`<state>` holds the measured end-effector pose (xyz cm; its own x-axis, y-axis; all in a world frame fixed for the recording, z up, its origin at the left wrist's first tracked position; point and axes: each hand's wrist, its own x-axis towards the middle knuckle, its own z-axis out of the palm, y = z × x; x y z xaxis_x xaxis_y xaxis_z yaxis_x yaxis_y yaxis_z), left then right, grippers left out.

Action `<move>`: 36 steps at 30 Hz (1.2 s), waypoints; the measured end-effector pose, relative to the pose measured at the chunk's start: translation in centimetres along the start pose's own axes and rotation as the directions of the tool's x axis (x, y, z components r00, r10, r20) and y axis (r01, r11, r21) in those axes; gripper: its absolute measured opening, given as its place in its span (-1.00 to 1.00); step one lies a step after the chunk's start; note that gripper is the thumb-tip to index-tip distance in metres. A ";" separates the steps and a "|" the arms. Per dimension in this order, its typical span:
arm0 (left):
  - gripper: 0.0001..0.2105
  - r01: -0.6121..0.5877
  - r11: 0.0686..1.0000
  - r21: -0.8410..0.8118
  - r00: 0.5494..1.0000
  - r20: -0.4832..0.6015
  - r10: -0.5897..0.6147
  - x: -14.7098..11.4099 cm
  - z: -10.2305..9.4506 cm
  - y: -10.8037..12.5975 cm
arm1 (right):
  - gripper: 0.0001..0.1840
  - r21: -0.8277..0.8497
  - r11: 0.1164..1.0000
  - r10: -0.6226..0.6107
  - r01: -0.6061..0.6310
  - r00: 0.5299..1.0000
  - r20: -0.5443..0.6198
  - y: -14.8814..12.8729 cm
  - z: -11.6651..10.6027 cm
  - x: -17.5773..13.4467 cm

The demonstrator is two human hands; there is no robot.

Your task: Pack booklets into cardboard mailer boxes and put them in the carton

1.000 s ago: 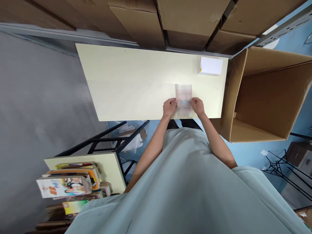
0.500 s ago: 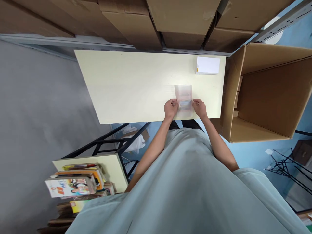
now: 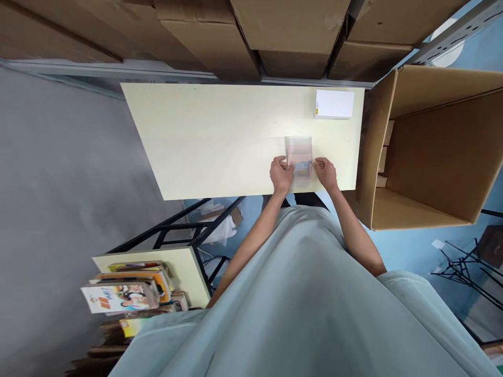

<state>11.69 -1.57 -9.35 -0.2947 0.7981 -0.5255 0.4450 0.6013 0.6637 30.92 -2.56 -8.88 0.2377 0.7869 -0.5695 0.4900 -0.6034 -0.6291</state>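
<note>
A flat, see-through pinkish packet (image 3: 299, 151) with a blue band lies or hovers just over the table near its front edge; motion blur hides its print. My left hand (image 3: 281, 175) grips the packet's left edge, fingers curled and thumb over the side. At the opposite edge, my right hand (image 3: 326, 173) is closed in a pinch, thumb and fingertips at the packet's border. Behind the packet, to the right, a white box (image 3: 335, 103) with a small yellow mark sits on the cream table (image 3: 212, 141).
A large open cardboard box (image 3: 436, 157) stands against the table's right end. Cardboard cartons (image 3: 291, 26) line a shelf beyond the far edge. At lower left, books and magazines (image 3: 121, 296) are piled on a side board with a black metal frame (image 3: 200, 235).
Both hands and the packet have shifted slightly right. My left hand's thumb now reaches further over the packet's left edge. The white box stays in place on the table.
</note>
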 end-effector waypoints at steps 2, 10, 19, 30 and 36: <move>-0.61 0.028 0.999 -0.021 0.999 -0.033 -0.029 0.1 0.0 -0.1 | -0.67 -0.004 1.000 -0.002 0.002 1.000 0.007 -0.1 0.0 0.0; -0.82 0.035 0.999 0.016 0.999 0.004 -0.035 0.1 -0.8 -0.5 | -0.70 0.000 1.000 0.031 -0.031 0.997 0.076 -1.1 0.7 -0.4; -0.80 -0.025 0.999 0.048 1.000 0.012 0.025 -0.3 -1.2 -0.4 | -0.79 0.042 0.999 -0.029 0.027 0.998 0.049 -2.3 2.6 -1.3; -0.72 -0.148 0.977 -0.155 0.923 0.333 0.193 0.8 -5.0 -0.7 | -0.76 -0.090 0.971 -0.221 0.222 0.975 0.013 -6.8 4.0 -6.0; -0.80 -0.050 0.974 -0.221 0.886 0.441 0.146 1.3 -9.1 -2.0 | -0.68 -0.087 0.967 -0.235 0.239 0.971 0.051 -8.7 5.8 -7.1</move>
<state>2.71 -1.37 -6.52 0.1765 0.7776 -0.6034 0.2609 0.5542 0.7905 20.10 -3.64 -2.46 0.0725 0.8989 -0.4321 0.6040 -0.3843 -0.6982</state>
